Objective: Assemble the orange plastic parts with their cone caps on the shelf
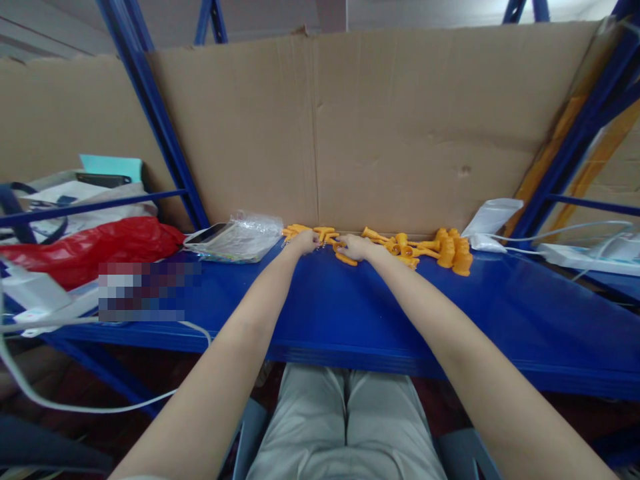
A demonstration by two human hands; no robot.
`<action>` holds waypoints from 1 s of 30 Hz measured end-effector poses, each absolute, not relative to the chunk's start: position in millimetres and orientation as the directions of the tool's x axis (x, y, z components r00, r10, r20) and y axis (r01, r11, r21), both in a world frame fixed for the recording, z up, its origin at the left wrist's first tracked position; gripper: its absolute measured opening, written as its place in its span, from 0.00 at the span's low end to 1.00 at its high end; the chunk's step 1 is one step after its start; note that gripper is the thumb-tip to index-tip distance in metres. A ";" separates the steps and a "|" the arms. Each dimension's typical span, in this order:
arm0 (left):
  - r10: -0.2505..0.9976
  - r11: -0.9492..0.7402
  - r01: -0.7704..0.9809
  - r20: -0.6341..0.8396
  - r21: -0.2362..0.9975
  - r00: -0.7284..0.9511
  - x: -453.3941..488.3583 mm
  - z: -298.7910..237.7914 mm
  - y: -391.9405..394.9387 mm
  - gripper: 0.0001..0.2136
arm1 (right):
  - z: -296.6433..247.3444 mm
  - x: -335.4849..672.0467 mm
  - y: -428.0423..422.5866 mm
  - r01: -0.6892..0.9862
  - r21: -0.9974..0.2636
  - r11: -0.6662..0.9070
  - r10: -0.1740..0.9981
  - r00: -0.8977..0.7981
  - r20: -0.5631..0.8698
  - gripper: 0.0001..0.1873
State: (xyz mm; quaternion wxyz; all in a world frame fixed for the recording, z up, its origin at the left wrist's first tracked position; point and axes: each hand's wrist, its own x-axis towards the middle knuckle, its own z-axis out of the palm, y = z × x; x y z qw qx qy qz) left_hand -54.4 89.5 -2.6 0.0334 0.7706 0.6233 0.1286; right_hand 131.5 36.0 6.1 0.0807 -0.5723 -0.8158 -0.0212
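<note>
Toward the back of the blue shelf, both my arms are stretched out over a row of small orange plastic pieces (327, 233). My left hand (303, 243) is among the pieces at the row's left part, its fingers bent together; what they hold is too small to make out. My right hand (354, 247) is closed at an orange plastic piece (339, 246) with a rounded end. Just in front of that hand lies a loose elongated orange piece (346, 259). Right of it are horn-shaped orange pieces (400, 245) and a stack of nested orange cups (453, 252).
A cardboard sheet (390, 133) stands behind the blue shelf (340, 313). At left are a clear plastic bag (245, 239), a red bag (110, 250) and a white cable (65, 407). A white device (493, 223) with cables stands at right, near a blue post (575, 133).
</note>
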 end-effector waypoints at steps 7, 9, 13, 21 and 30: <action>0.951 -0.135 0.976 0.301 0.172 0.079 -48.5 9.4 75.5 0.11 | 6.0 107.9 44.7 0.972 -0.049 0.230 0.970 -0.226 0.085 0.22; 0.938 -0.129 0.957 0.345 0.260 0.032 -42.2 13.8 69.7 0.11 | 5.9 102.9 44.4 0.978 -0.050 0.203 0.973 -0.196 0.122 0.23; 0.959 -0.135 0.857 0.282 0.498 -0.012 -26.4 11.7 56.3 0.12 | 4.1 99.0 41.7 0.984 -0.052 0.168 0.966 -0.154 0.207 0.22; 0.876 -0.372 0.837 0.450 0.402 0.173 -17.1 -18.5 35.8 0.14 | 14.3 123.5 42.9 0.976 -0.134 0.173 0.860 -0.083 0.504 0.21; 0.776 -0.427 0.820 0.620 0.381 0.116 -8.1 -4.5 21.2 0.22 | 21.6 166.5 38.8 0.716 -0.141 0.683 0.532 -0.356 0.769 0.12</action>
